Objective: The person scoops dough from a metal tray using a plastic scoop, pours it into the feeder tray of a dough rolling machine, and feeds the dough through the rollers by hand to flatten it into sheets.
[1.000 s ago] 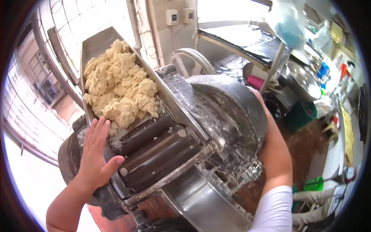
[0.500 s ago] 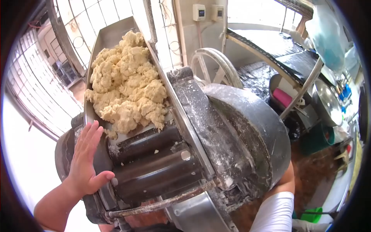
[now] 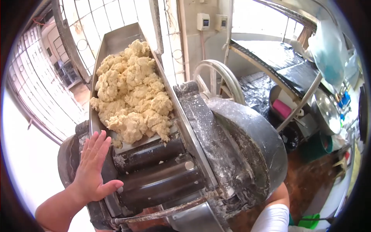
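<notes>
A big heap of pale, lumpy dough (image 3: 133, 92) lies in a metal tray (image 3: 116, 36) that slopes down to dark rollers (image 3: 160, 176). Small dough bits stick to the rollers. My left hand (image 3: 92, 166) is at the machine's left side edge, fingers stretched out and thumb apart, holding nothing, just below and left of the dough. On the right, my forearm in a white sleeve reaches behind the rounded metal guard (image 3: 251, 120); my right hand is hidden there.
A spoked wheel (image 3: 218, 79) stands behind the guard. At the right are a rack with black sheeting (image 3: 297, 73), a metal basin (image 3: 326, 110), a dark green bin (image 3: 315, 147) and a hanging plastic bag (image 3: 328, 50). Barred windows are behind the tray.
The machine and dough sit slightly lower and further right in view. My left hand has shifted a little right and down with them, still spread. The right forearm shows slightly less.
</notes>
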A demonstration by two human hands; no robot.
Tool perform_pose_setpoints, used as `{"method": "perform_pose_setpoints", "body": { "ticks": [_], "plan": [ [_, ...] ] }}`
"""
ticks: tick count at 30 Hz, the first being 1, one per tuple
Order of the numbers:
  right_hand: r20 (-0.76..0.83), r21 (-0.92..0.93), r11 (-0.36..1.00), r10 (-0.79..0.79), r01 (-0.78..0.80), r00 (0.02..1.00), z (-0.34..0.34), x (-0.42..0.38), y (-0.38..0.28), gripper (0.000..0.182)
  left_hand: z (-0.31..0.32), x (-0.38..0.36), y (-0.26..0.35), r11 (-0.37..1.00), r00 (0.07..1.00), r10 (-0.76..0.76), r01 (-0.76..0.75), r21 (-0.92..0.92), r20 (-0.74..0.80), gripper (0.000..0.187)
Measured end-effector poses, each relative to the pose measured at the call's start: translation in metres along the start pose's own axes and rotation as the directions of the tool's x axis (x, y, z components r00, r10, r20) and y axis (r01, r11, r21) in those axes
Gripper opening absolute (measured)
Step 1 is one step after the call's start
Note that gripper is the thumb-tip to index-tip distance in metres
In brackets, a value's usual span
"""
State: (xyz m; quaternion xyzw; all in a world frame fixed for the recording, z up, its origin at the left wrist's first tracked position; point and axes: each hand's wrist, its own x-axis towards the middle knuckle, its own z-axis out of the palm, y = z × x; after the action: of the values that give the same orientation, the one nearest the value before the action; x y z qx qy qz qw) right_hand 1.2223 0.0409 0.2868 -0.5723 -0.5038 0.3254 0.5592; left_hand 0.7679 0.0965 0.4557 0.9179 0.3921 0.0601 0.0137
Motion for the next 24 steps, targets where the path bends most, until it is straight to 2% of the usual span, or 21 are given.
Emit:
{"method": "perform_pose_setpoints", "body": {
  "ticks": [6,8,12,15,18,20,22,24],
  "plan": [
    [-0.033,-0.107,0.992,-0.067,0.064,0.997,0.019,0.009,0.003,0.025,0.0,0.0,0.001,0.999,1.0,0.031,-0.031,0.014,0.0,0.097],
    [-0.109,-0.17,0.984,-0.071,0.052,0.992,-0.005,-0.01,0.002,0.025,0.0,-0.001,0.0,0.999,0.999,0.035,-0.035,0.003,-0.01,0.096],
    [-0.348,-0.317,0.947,-0.059,-0.058,0.936,-0.045,-0.102,0.021,0.025,-0.002,-0.003,0.0,0.999,1.0,0.027,-0.026,0.039,-0.016,0.096],
    [-0.602,-0.288,0.941,-0.035,-0.175,0.798,-0.036,-0.179,0.043,0.025,0.002,-0.004,-0.003,0.997,0.996,0.075,-0.073,0.036,-0.047,0.094],
    [-0.861,0.043,0.977,0.142,-0.207,0.489,-0.007,-0.244,0.061,0.014,0.001,-0.006,-0.002,0.996,0.994,0.086,-0.086,-0.005,-0.071,0.093],
    [-0.854,0.183,0.966,0.247,-0.181,0.458,0.026,-0.291,0.077,0.012,0.002,-0.008,-0.002,0.992,0.988,0.125,-0.124,0.015,-0.095,0.091],
    [-0.766,0.229,0.916,0.379,-0.331,0.519,0.07,-0.338,0.096,0.011,0.003,-0.008,-0.004,0.978,0.977,0.182,-0.192,-0.083,-0.112,0.09],
    [-0.674,0.157,0.905,0.391,-0.395,0.626,0.123,-0.378,0.105,0.009,0.006,-0.008,-0.005,0.962,0.953,0.253,-0.266,-0.062,-0.166,0.085]
  ]
}}
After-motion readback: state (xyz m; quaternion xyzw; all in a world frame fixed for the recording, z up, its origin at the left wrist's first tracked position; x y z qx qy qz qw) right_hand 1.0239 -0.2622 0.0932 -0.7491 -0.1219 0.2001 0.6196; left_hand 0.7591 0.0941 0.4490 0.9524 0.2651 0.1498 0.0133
